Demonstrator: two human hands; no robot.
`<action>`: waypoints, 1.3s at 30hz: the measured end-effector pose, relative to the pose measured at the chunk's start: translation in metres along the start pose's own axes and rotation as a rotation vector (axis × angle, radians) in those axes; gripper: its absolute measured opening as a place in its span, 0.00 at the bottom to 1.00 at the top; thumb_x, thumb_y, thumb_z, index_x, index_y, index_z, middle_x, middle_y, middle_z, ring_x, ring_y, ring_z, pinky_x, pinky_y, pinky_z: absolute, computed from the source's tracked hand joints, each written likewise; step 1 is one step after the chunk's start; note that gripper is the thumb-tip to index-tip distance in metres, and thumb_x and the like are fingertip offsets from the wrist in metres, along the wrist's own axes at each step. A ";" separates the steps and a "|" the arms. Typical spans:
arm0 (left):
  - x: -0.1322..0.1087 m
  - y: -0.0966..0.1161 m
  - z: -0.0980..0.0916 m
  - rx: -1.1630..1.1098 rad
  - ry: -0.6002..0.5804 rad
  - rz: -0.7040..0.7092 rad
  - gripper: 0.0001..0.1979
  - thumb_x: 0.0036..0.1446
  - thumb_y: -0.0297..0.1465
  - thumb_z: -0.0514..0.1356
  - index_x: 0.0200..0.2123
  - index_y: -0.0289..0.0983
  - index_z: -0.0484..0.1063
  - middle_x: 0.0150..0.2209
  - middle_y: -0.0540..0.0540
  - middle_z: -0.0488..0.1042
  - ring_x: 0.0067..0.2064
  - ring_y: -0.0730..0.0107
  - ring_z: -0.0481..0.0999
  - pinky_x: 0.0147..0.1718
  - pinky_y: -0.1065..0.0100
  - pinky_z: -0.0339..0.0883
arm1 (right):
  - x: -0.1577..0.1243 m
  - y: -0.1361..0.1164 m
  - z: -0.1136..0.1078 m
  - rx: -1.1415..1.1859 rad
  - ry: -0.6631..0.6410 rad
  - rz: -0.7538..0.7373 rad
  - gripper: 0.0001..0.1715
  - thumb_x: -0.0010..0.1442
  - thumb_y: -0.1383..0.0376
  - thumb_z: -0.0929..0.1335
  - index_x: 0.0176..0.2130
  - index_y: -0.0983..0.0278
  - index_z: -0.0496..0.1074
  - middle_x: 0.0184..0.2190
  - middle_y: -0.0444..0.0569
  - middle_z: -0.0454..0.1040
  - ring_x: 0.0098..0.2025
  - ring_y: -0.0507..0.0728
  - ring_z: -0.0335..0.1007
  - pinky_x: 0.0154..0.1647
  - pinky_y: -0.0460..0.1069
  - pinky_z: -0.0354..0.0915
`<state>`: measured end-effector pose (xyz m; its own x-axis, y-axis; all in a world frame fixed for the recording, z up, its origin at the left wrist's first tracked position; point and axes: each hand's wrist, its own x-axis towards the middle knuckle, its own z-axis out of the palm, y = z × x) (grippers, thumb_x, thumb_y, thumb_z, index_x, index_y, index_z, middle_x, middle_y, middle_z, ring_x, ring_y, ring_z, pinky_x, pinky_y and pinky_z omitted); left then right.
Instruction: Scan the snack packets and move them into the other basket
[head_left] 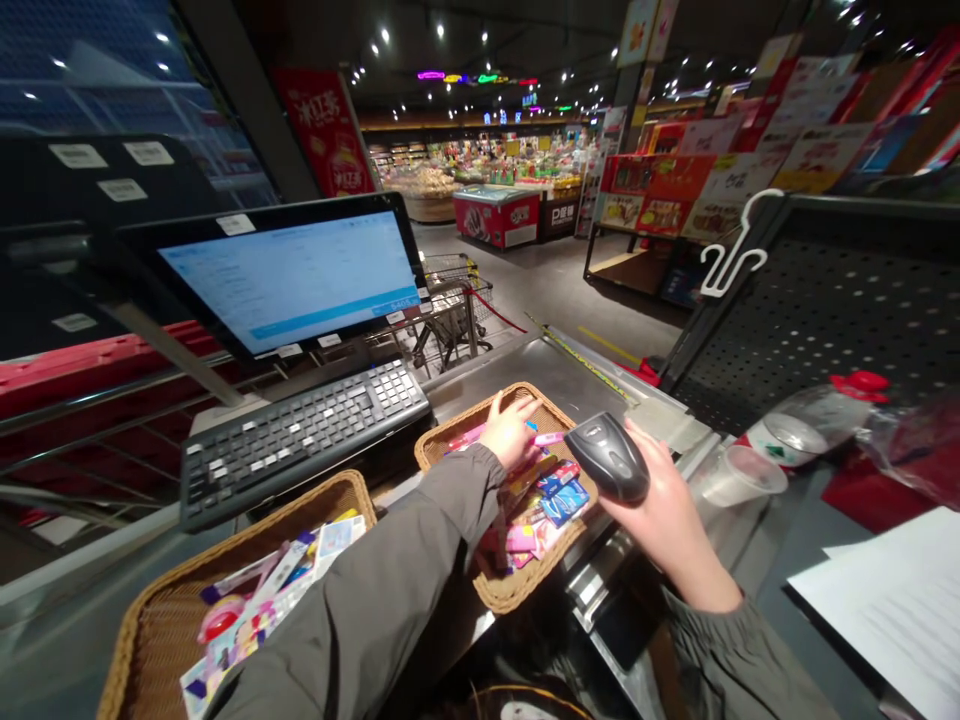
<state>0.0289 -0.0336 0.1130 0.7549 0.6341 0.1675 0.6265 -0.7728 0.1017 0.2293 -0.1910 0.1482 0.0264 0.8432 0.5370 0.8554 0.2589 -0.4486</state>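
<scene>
In my right hand (pixel 667 510) is a black handheld barcode scanner (pixel 609 458), its head over the right rim of a wicker basket (pixel 510 598). My left hand (pixel 511 428) reaches over the far part of that basket, the visible fingers stretched apart. A pink slim item (pixel 549 438) lies close by its fingertips; whether they touch it I cannot tell. Small packets fill the basket, among them a blue packet (pixel 566 502) and a pink packet (pixel 521 538). Under my left forearm, a second wicker basket (pixel 139 620) holds more colourful packaged items (pixel 274 585).
A monitor (pixel 300 270) and a black keyboard (pixel 304 440) stand at the left. On the right are a plastic cup (pixel 742 475), a red-capped bottle (pixel 832 410), paper sheets (pixel 892 610) and a perforated black panel (pixel 840 300) with a white hanger (pixel 735 255). Shop displays lie beyond.
</scene>
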 end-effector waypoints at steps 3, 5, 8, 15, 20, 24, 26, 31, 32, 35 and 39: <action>-0.021 -0.006 -0.052 0.071 0.179 0.031 0.08 0.59 0.34 0.61 0.41 0.46 0.80 0.68 0.46 0.57 0.69 0.52 0.55 0.65 0.34 0.31 | 0.002 -0.013 -0.004 0.004 0.013 -0.050 0.30 0.55 0.59 0.69 0.56 0.62 0.65 0.56 0.61 0.70 0.65 0.73 0.59 0.64 0.75 0.50; -0.042 -0.013 -0.084 0.155 0.310 0.064 0.10 0.61 0.36 0.60 0.45 0.49 0.78 0.69 0.46 0.56 0.69 0.53 0.55 0.65 0.36 0.29 | 0.005 -0.026 -0.006 0.016 0.018 -0.098 0.30 0.55 0.59 0.69 0.56 0.62 0.65 0.56 0.61 0.70 0.65 0.74 0.57 0.64 0.76 0.49; -0.079 -0.025 -0.122 0.290 0.498 0.064 0.10 0.65 0.37 0.57 0.46 0.50 0.77 0.68 0.47 0.58 0.69 0.56 0.56 0.66 0.39 0.26 | 0.012 -0.054 -0.006 0.045 0.003 -0.192 0.32 0.55 0.60 0.68 0.58 0.63 0.63 0.56 0.61 0.68 0.67 0.74 0.54 0.65 0.77 0.47; -0.164 -0.047 -0.170 0.516 0.737 -0.013 0.07 0.65 0.34 0.58 0.42 0.48 0.77 0.66 0.48 0.61 0.68 0.60 0.59 0.67 0.43 0.24 | 0.022 -0.127 0.004 0.081 -0.048 -0.420 0.28 0.57 0.60 0.67 0.56 0.63 0.66 0.58 0.62 0.66 0.68 0.74 0.50 0.64 0.78 0.44; -0.218 -0.055 -0.187 0.610 0.751 -0.085 0.08 0.65 0.34 0.58 0.42 0.48 0.77 0.65 0.47 0.63 0.67 0.60 0.61 0.68 0.43 0.25 | 0.020 -0.168 0.013 0.105 -0.110 -0.520 0.27 0.57 0.62 0.67 0.56 0.62 0.67 0.60 0.61 0.65 0.68 0.73 0.51 0.64 0.78 0.45; -0.252 -0.056 -0.194 0.643 0.760 -0.107 0.07 0.65 0.34 0.59 0.42 0.47 0.77 0.64 0.46 0.64 0.66 0.60 0.62 0.68 0.46 0.23 | 0.015 -0.190 0.020 0.124 -0.144 -0.576 0.29 0.55 0.64 0.68 0.56 0.63 0.66 0.60 0.62 0.64 0.68 0.73 0.50 0.63 0.78 0.47; -0.266 -0.055 -0.196 0.647 0.752 -0.119 0.07 0.64 0.33 0.59 0.43 0.47 0.77 0.64 0.46 0.64 0.66 0.60 0.61 0.68 0.47 0.23 | 0.013 -0.200 0.023 0.135 -0.162 -0.587 0.28 0.54 0.65 0.67 0.55 0.63 0.67 0.60 0.61 0.65 0.68 0.72 0.51 0.63 0.77 0.47; -0.292 -0.054 -0.200 0.650 0.728 -0.158 0.09 0.65 0.32 0.58 0.44 0.48 0.77 0.64 0.48 0.64 0.66 0.60 0.62 0.68 0.44 0.22 | 0.008 -0.219 0.028 0.161 -0.216 -0.614 0.27 0.53 0.66 0.67 0.54 0.62 0.68 0.59 0.59 0.66 0.68 0.72 0.52 0.63 0.77 0.46; -0.296 -0.054 -0.200 0.660 0.728 -0.161 0.09 0.65 0.32 0.58 0.44 0.48 0.77 0.64 0.47 0.64 0.66 0.60 0.62 0.68 0.45 0.23 | 0.008 -0.222 0.029 0.169 -0.221 -0.620 0.27 0.53 0.66 0.67 0.54 0.62 0.68 0.58 0.59 0.67 0.68 0.72 0.52 0.64 0.77 0.46; -0.307 -0.055 -0.201 0.676 0.724 -0.169 0.09 0.65 0.33 0.58 0.44 0.47 0.77 0.64 0.45 0.65 0.66 0.60 0.63 0.68 0.45 0.24 | 0.006 -0.229 0.030 0.179 -0.231 -0.641 0.27 0.54 0.65 0.67 0.54 0.63 0.68 0.57 0.59 0.68 0.67 0.71 0.53 0.64 0.76 0.46; -0.320 -0.055 -0.199 0.633 0.694 -0.203 0.10 0.66 0.33 0.57 0.45 0.48 0.77 0.64 0.45 0.64 0.66 0.59 0.62 0.68 0.43 0.23 | 0.002 -0.233 0.032 0.168 -0.237 -0.651 0.27 0.54 0.65 0.67 0.54 0.63 0.68 0.57 0.59 0.68 0.67 0.71 0.52 0.65 0.76 0.45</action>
<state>-0.2856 -0.1994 0.2485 0.4651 0.4387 0.7689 0.8744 -0.3631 -0.3217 0.0131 -0.2344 0.2308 -0.5923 0.5672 0.5723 0.5676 0.7978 -0.2033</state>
